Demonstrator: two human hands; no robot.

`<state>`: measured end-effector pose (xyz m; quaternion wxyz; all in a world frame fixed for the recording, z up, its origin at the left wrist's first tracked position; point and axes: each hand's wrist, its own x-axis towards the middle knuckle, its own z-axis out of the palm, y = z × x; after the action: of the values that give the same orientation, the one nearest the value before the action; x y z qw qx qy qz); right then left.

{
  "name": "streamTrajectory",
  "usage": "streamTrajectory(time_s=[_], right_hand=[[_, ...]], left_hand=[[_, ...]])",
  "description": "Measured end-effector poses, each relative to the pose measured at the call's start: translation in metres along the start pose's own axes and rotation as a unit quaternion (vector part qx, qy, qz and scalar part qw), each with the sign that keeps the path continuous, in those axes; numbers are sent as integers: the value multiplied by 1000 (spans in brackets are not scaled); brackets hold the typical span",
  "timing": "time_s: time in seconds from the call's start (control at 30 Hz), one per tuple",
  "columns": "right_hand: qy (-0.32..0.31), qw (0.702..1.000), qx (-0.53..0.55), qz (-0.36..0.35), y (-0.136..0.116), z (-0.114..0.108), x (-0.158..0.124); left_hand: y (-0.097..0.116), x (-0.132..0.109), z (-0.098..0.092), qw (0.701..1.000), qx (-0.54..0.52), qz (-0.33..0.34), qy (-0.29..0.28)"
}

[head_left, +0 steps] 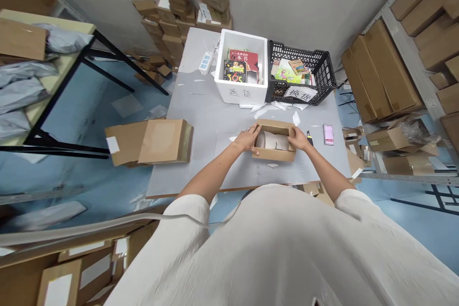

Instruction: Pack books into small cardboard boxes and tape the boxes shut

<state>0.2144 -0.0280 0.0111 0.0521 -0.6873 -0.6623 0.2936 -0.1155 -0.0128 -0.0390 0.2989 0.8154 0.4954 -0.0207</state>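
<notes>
On the grey table, near its front edge, a small open cardboard box point(275, 154) holds a rounded item in whitish wrapping point(275, 141). My left hand point(248, 138) grips the box's left side, thumb and fingers on its wall. At the box's right end, my right hand point(298, 138) has its fingers closed on the upper right edge or flap. Just right of that hand lies a dark cutter with a yellow-green part point(310, 138). A phone with a pink screen point(328, 134) rests farther right.
Behind the box stand a white bin point(241, 94) and a black crate point(319, 97), both holding books. A larger cardboard box point(163, 141) sits at the table's left edge. Paper scraps and a white power strip point(205, 63) lie on the table point(193, 105). Shelves flank the right.
</notes>
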Motion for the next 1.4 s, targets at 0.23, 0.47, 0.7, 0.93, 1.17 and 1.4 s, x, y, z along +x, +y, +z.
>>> streamTrajectory(time_s=[0.23,0.47,0.7,0.93,1.17,1.4], right_hand=[[114,988,101,39,60,-16,-21],[125,983,88,106,73,11,-8],[111,990,5,84,45,-5,-4],[52,982,-115,-142,-15,-35,8],[-209,908,-316,-179,-59,23,46],[-273,797,-423,-334,-57,73,65]], left_hand=[[2,-2,11,999,-36,3,36],[1,-4,15,999,-34,-4,35],[4,-4,13,999,-26,-14,35],[10,-3,11,999,-23,-23,32],[19,-8,6,999,-12,-30,12],[29,-14,0,998,31,-46,-21]])
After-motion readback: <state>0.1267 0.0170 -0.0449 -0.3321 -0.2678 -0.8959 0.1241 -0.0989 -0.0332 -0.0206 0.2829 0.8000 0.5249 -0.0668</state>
